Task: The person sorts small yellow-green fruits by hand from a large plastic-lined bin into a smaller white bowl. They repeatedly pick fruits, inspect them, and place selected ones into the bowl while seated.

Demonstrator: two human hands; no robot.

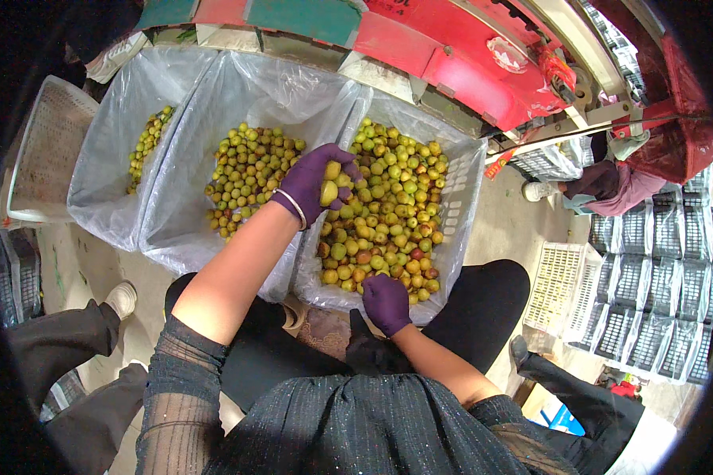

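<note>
Three plastic crates with clear liner bags stand side by side before me. Yellow-green and brownish jujubes [392, 208] fill much of the right crate [466, 190]. My left hand [318, 184], in a purple glove with a bangle at the wrist, holds several jujubes [329, 191] over the side between the middle and right crates. At the near edge of the right crate is my right hand [387, 304], also gloved, its fingers curled against the fruit; whether it holds any is hidden. The middle crate [178, 202] bears a smaller heap, and the left crate [104, 196] a few along one side.
An unlined white crate [47, 148] stands at the far left. Red and green machine panels [416, 47] run behind the crates. At right are a cream crate [555, 285] and stacked dark crates [659, 285]. Other people's legs show at left and right.
</note>
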